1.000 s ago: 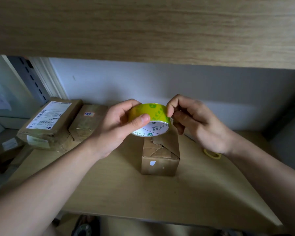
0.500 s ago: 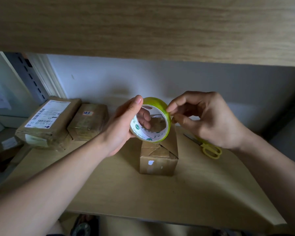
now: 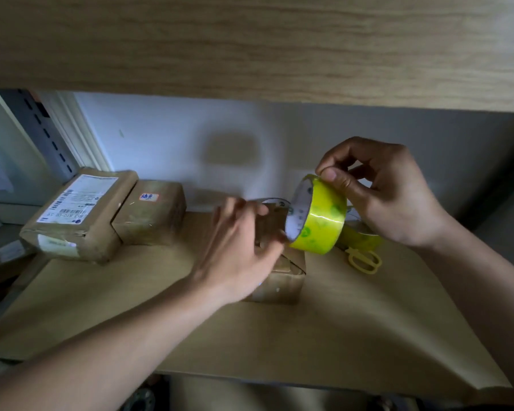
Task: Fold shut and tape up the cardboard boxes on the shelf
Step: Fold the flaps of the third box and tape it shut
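Note:
A yellow-green tape roll (image 3: 319, 216) hangs above the shelf, on edge with its white core facing left. My right hand (image 3: 389, 194) pinches its top rim between thumb and fingers. My left hand (image 3: 241, 250) is blurred, with relaxed fingers, and hovers over the small brown cardboard box (image 3: 290, 281) in the middle of the shelf. Its fingertips lie at the roll's lower left rim; I cannot tell if they touch. The hand hides most of the box's top flaps.
Yellow-handled scissors (image 3: 364, 261) lie on the wooden shelf (image 3: 339, 336) right of the box. Two taped brown parcels stand at the back left, one with a white label (image 3: 80, 215) and a smaller one (image 3: 152, 212). An upper shelf board (image 3: 250, 40) overhangs closely.
My left hand let go of the tape roll and dropped toward the small box. My right hand took the roll and carried it to the right, turning its core leftward.

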Available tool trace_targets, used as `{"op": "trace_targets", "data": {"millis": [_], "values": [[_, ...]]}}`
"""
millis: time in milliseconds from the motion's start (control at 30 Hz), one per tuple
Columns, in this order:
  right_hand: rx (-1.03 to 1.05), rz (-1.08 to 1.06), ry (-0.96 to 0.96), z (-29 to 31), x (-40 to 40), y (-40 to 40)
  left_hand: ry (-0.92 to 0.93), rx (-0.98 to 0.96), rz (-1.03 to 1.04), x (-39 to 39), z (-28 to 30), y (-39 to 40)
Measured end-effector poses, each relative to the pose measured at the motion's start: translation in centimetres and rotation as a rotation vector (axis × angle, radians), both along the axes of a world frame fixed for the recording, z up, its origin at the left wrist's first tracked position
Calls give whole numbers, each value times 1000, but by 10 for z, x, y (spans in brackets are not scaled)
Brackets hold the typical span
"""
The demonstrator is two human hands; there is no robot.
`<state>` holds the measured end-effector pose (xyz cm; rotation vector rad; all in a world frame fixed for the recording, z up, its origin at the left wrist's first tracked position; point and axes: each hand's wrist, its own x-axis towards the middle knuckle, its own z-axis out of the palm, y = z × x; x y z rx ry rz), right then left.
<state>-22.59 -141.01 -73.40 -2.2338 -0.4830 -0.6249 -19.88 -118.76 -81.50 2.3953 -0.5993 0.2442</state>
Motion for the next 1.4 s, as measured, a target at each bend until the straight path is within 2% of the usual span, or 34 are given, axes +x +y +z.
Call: {"op": "trace_targets", "data": {"millis": [67,167,467,700,800,1133,1233,1400], "values": [[-24,-31,-7,1,0,-5,109,105,4,-11,-3,-9],[-6,-92,0,2,1,-11,119,212,23,-14,-3,-15],[-3,-229,-8,-6,4,-20,213,181,-71,-2,2,-9],[19,-306,-48,-3,1,-21,363,315,-223,10,20,20],[48,-331,-47,-1,0,-20,357,355,-319,16,27,32],[75,-350,1,-3,0,-3,337,407,-366,25,30,43],[102,-351,6,-2,1,5,338,330,-389,25,27,46],[132,-338,21,-10,5,24,167,-239,-435,24,34,41]]}}
